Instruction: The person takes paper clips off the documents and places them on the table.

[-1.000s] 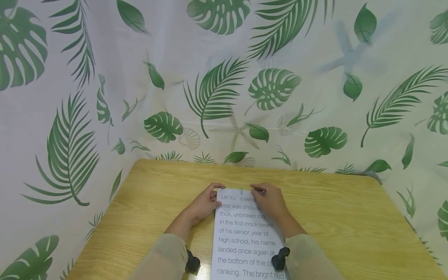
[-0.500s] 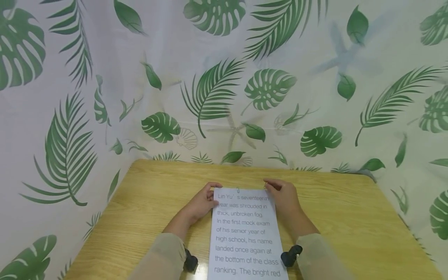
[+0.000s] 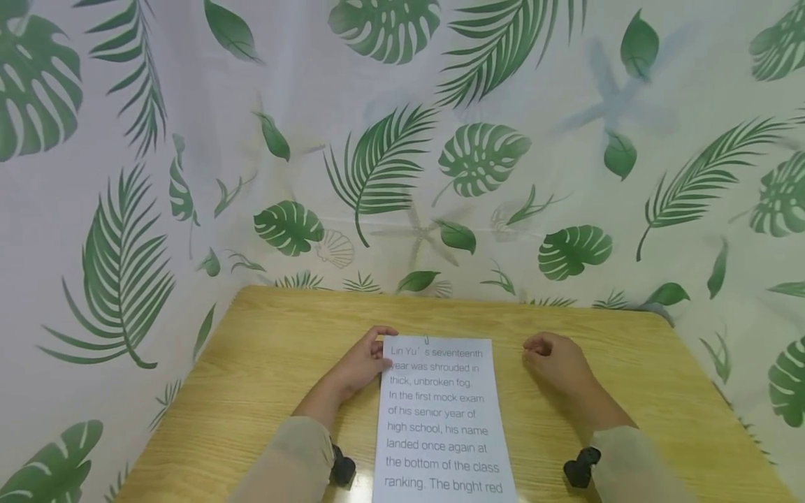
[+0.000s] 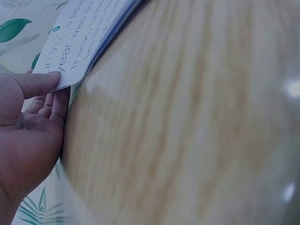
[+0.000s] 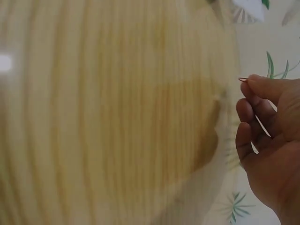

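A stack of printed white paper (image 3: pixel 440 434) lies lengthwise near the middle of the table. On its top edge sits a green paper clip (image 3: pixel 426 340). My left hand (image 3: pixel 358 369) pinches the stack's upper left corner, thumb on the printed side and fingers beneath, as the left wrist view shows. Off to the right of the stack, my right hand (image 3: pixel 560 365) is apart from the paper. In the right wrist view its thumb and forefinger pinch a reddish paper clip (image 5: pixel 243 79), one looped end poking out; the other fingers curl loosely.
The wooden table (image 3: pixel 654 391) reaches back to a white leaf-print curtain (image 3: pixel 497 209) that stands behind it and along the left side. A black wrist mount (image 3: pixel 343 466) is on the left sleeve, and another black mount (image 3: pixel 581 467) is on the right.
My right hand has moved rightward off the stack's upper right part, carrying the reddish paper clip. The paper's top right corner now shows. My left hand keeps its grip on the corner.
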Available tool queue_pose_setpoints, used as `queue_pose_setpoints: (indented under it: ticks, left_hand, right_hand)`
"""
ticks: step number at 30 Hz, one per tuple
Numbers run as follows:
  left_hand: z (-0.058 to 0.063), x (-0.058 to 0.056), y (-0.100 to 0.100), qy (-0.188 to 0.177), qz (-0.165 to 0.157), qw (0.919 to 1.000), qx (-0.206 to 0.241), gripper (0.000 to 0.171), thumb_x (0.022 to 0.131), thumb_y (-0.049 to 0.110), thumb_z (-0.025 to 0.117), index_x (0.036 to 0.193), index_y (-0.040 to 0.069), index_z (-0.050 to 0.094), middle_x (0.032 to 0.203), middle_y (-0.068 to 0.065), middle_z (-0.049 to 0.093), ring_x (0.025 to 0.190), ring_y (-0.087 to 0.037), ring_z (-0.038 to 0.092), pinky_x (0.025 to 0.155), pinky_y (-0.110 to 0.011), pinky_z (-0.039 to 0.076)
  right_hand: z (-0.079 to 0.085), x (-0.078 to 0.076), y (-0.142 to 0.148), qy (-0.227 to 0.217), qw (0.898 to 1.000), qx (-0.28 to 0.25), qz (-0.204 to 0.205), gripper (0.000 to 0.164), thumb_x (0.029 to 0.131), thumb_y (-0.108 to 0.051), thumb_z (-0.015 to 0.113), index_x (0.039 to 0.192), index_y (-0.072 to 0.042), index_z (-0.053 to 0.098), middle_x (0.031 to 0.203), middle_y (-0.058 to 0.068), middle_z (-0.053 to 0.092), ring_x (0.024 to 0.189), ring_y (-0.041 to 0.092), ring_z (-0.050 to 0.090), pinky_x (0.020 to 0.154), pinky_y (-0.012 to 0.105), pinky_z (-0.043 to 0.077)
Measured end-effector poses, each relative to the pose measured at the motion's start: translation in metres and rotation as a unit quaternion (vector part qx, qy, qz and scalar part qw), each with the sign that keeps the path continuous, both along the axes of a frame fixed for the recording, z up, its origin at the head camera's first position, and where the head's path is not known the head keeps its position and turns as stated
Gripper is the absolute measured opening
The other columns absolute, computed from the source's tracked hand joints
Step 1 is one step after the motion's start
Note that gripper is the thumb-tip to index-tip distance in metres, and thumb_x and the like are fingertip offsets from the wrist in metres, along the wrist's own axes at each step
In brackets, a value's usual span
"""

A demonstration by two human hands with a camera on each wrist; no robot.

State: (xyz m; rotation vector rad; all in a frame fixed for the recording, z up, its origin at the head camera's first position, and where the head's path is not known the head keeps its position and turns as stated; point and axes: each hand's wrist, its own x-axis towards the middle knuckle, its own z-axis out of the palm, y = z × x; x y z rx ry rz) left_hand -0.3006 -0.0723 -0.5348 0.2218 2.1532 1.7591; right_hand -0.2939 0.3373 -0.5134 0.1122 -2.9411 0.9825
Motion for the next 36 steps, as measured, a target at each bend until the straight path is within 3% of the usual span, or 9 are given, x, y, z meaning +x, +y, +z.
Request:
queue_pose_setpoints:
  ticks: [6, 12, 36]
  left_hand:
    - [0.003, -0.001, 0.000, 0.006, -0.002, 1.0000, -0.002, 0.055, 0.106, -0.003, 0.056, 0.154, 0.023, 0.048, 0.142, -0.014, 0.069, 0.122, -0.024, 0.072, 0.117, -0.045, 0.050]
    - [0.004, -0.003, 0.000, 0.002, 0.000, 1.0000, -0.003, 0.055, 0.107, -0.002, 0.056, 0.155, 0.021, 0.048, 0.142, -0.013, 0.069, 0.124, -0.023, 0.072, 0.117, -0.045, 0.051]
    - [-0.001, 0.001, 0.001, -0.007, 0.006, 0.9999, -0.008, 0.054, 0.107, -0.002, 0.056, 0.153, 0.026, 0.050, 0.141, -0.011, 0.070, 0.124, -0.023, 0.071, 0.117, -0.044, 0.049]
  right_hand:
    - [-0.001, 0.008, 0.018, -0.027, 0.998, 0.041, 0.028, 0.014, 0.102, -0.020, 0.074, 0.110, -0.008, 0.077, 0.101, 0.008, 0.077, 0.093, 0.020, 0.067, 0.081, 0.036, 0.055]
    - [0.001, 0.010, 0.016, -0.018, 0.996, 0.068, 0.048, 0.015, 0.101, -0.019, 0.075, 0.112, -0.008, 0.077, 0.101, 0.006, 0.078, 0.094, 0.020, 0.070, 0.083, 0.041, 0.058]
    - [-0.015, 0.011, 0.018, -0.013, 0.996, 0.069, 0.048, 0.027, 0.104, -0.018, 0.071, 0.123, -0.002, 0.078, 0.120, 0.019, 0.079, 0.110, 0.035, 0.074, 0.094, 0.054, 0.062]
